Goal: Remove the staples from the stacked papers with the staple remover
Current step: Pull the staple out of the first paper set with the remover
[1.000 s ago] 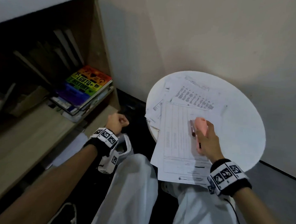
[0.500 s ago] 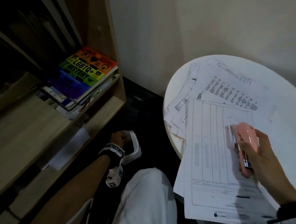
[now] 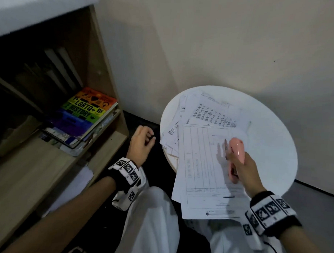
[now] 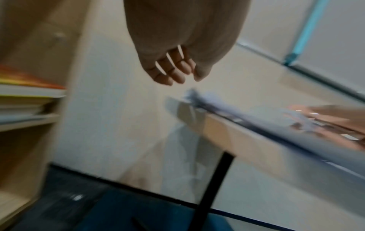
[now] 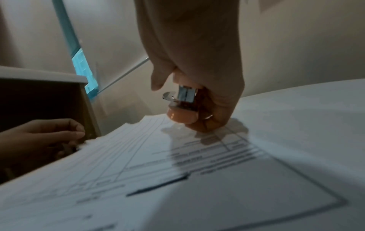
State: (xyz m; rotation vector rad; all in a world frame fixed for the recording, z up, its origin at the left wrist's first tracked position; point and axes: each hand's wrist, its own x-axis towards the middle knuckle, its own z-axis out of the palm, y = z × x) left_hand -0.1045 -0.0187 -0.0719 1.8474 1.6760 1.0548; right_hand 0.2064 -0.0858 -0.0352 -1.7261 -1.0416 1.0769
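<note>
With the right hand [image 3: 245, 167] gripping the pink staple remover [image 3: 235, 155] above the stacked papers [image 3: 202, 165], which overhang the surface [image 3: 275, 134] at 7 o'clock, and the left hand [image 3: 141, 144] loosely curled, empty, at 9 o'clock, the unrestrained sheets may slide or tear.

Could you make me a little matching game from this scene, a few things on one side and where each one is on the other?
Things:
1. pink staple remover
2. stacked papers
3. rainbow book
4. left hand

Places:
a. on the wooden shelf
b. in the right hand
c. in the air beside the table, holding nothing
d. on the round white table

Pairs: 1-b, 2-d, 3-a, 4-c
</note>
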